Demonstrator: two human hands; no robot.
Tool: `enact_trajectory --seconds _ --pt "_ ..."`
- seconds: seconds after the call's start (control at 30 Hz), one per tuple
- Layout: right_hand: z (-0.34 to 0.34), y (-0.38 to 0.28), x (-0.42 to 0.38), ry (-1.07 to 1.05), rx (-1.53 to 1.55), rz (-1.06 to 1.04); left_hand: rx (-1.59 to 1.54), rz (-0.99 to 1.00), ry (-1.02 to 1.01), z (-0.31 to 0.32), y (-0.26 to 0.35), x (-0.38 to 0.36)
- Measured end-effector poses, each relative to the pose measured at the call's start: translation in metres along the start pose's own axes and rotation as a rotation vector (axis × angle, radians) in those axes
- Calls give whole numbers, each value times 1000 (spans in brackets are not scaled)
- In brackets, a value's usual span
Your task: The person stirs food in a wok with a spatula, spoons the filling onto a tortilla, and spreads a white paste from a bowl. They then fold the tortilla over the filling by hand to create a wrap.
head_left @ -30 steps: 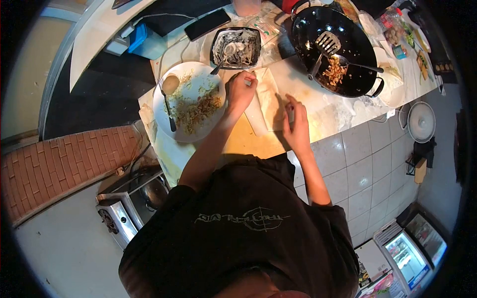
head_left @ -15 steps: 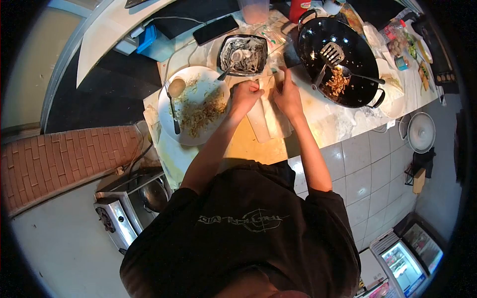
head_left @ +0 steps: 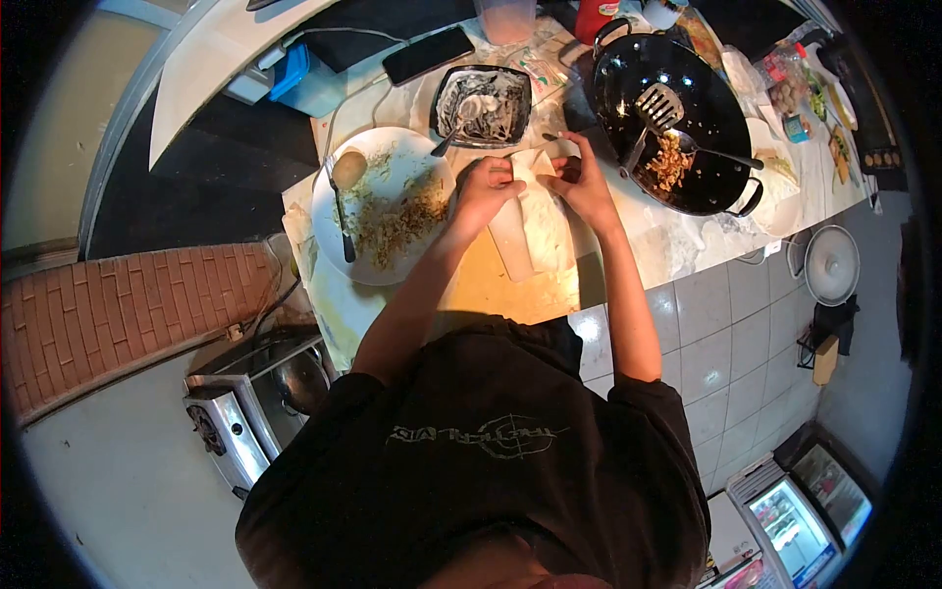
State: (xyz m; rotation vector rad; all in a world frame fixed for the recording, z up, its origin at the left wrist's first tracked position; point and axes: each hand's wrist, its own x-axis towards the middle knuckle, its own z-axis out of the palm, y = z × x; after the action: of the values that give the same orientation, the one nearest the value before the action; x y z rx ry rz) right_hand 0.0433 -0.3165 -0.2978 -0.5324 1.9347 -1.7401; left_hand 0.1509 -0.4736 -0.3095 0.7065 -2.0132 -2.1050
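Note:
A pale, thin dough wrapper lies as a long folded strip on a yellowish board in front of me. My left hand is closed at the wrapper's left far edge, thumb against fingers. On the other side, my right hand grips the far right edge, thumb on the wrapper and index finger raised. Just beyond the hands sits a black square bowl smeared with white paste, a spoon in it. Left of my left hand is a white plate with shredded filling, an egg-like ball and a dark-handled utensil.
A black wok holding chopped filling and a slotted spatula stands at the right. A phone lies behind the plate. A red bottle and a clear container stand at the back.
My right hand has moved slightly right and turned, its thumb now on the wrapper. More of the wrapper shows between my hands, spread wider at its right side. My left hand has barely moved.

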Motion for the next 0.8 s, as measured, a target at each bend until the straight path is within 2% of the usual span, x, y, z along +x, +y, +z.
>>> enact_trajectory --seconds 0.13,0.2,0.33,0.4,0.43,0.5,0.73,0.8 --pt "0 -1 2 -83 -144 -7 -5 -103 -138 -2 7 12" --pt "2 -5 2 -72 -97 -40 -101 -78 -309 -2 0 20" --pt "0 -7 0 -85 -56 -37 -84 -18 -303 0 -9 26" --pt "0 -6 0 -102 143 -71 -41 18 -297 -3 -7 25" --pt "0 -6 -1 -103 144 -71 -40 17 -296 -3 -6 24" --pt "0 -8 -3 -106 185 -70 -211 -2 -367 -3 -3 21" --pt "1 -1 -1 -101 205 -89 -307 -40 -438 -6 -7 21" --pt "3 -1 2 -67 193 -126 -444 -63 -532 -9 -10 25"
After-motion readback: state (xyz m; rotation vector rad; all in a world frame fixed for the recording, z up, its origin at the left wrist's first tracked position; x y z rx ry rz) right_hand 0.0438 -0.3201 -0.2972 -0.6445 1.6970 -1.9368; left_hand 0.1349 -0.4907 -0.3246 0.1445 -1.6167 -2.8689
